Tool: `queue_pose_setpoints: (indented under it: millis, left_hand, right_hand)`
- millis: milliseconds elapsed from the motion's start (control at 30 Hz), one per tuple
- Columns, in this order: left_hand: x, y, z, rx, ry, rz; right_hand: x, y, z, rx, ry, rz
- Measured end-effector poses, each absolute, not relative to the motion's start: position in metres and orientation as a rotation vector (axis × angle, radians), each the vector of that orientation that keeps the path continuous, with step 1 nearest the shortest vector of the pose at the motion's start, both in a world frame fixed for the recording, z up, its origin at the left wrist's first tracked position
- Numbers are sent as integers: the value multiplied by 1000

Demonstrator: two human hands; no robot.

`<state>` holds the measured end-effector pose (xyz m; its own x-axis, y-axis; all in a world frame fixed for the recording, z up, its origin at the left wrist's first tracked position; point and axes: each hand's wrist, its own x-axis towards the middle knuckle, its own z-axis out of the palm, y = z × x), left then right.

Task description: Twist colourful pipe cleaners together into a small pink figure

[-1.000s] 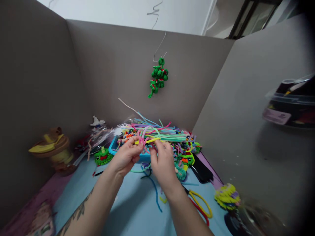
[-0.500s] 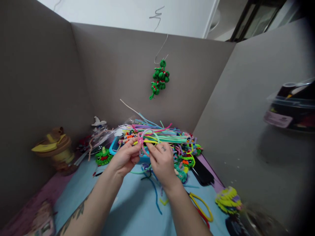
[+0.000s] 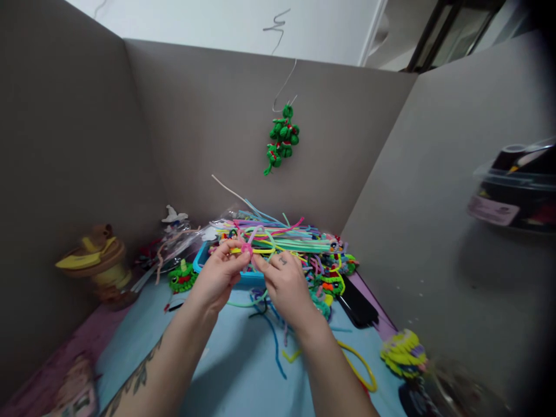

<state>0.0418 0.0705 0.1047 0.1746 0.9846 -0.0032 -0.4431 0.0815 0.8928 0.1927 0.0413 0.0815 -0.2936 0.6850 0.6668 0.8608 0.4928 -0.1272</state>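
Observation:
A small pink twisted pipe-cleaner piece, with lilac and mint loops rising from it, is between my hands. My left hand pinches it from the left, thumb and index finger at its middle. Bent fingers of my right hand press together at its right side, where a yellow pipe cleaner runs through; some of the grip is hidden. Right behind the hands, a blue tray lies under a heap of colourful pipe cleaners.
A green fuzzy figure sits left of the tray. A black phone lies at right, with yellow-handled pliers or scissors nearer me. Loose blue stems lie on the blue mat. A green ornament hangs at the back panel.
Both hands have shifted slightly left with the pink piece. My right fingers have moved in closer to its middle, and its loops have tilted.

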Motion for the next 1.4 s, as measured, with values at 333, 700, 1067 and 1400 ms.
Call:
queue_pose_setpoints:
  millis: [333,700,1067,1400]
  left_hand:
    - [42,82,88,1473,1150,1543]
    - [42,87,89,1209,946,1391]
    - [52,75,96,1066,877,1341]
    - [54,72,90,1334,850,1336]
  right_hand:
    - [180,29,89,-1200,-1770,469]
    - [208,20,108,-933,-1255,842]
    - [193,44,89,-1231,-1506,308]
    - [190,45,84,-1217,-1513,170]
